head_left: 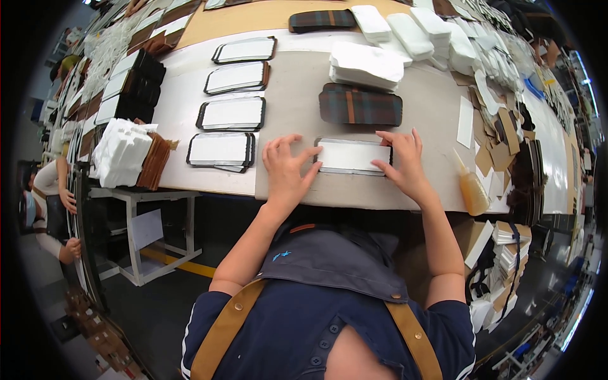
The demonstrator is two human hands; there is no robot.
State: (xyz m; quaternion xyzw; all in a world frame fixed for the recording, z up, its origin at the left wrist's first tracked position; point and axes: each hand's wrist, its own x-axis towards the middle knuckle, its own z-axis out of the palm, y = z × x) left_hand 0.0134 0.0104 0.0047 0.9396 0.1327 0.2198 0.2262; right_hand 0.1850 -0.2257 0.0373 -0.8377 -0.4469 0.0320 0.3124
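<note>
A rectangular piece with a white panel and dark, rounded rim (348, 154) lies flat before me. My left hand (290, 166) has its fingers spread, with index finger and thumb touching the piece's left end. My right hand (403, 163) is also spread, its fingertips on the right end. Just beyond sits a stack of dark plaid pieces (360, 102), with thick white padded pieces (366, 64) behind it. Four small piles of white-topped, dark-edged pieces form a column to the left, the nearest (218, 151) beside my left hand. A bottle of amber liquid (475, 190) stands right of my right hand.
White and brown stacks (122, 152) sit at the table's (291, 193) left. Cardboard scraps (497, 130) cover the right side, and more white pads (411, 35) lie at the back. A white metal stand (136, 247) is below left. A co-worker's arm (60, 180) shows at far left.
</note>
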